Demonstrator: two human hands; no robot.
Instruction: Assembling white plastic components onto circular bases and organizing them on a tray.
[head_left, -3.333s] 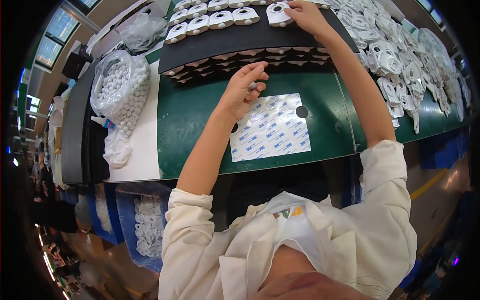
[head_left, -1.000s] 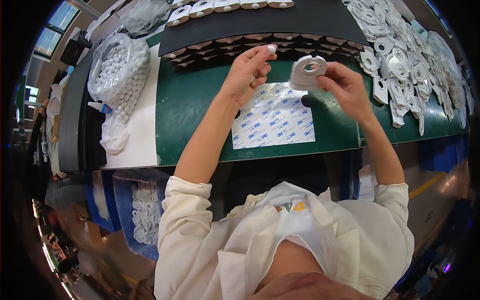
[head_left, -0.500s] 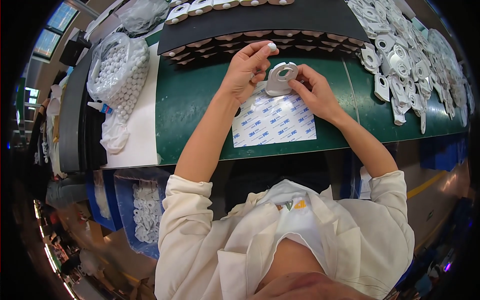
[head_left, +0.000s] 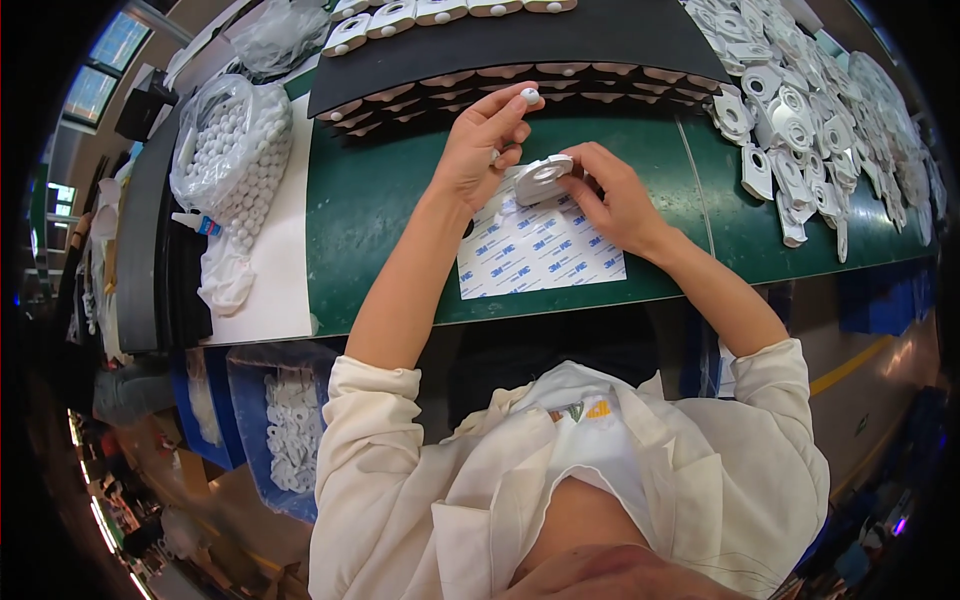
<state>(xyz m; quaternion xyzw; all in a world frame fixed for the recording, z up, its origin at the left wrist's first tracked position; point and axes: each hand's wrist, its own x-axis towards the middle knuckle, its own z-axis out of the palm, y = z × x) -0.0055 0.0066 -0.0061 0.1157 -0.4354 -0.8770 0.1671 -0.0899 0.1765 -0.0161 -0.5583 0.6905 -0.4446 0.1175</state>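
Note:
Between the thumb and index finger of my left hand is a small white ball. Another bit of white shows in its curled fingers, too hidden to name. My right hand grips a white plastic part with a round hole by its right edge, thumb on the near side. The part is tilted, its ring side facing up, below and slightly right of the ball and apart from it. Under both lies a white sheet with a blue printed pattern on the green table.
Black boards are stacked at the back, with white parts on top and between layers. A clear bag of white balls and a small glue bottle sit left. White plastic parts pile up right. A blue bin stands below.
My right hand has tipped the plastic part back from nearly upright to a flatter tilt. The left hand, still pinching the ball, has shifted slightly left in the picture.

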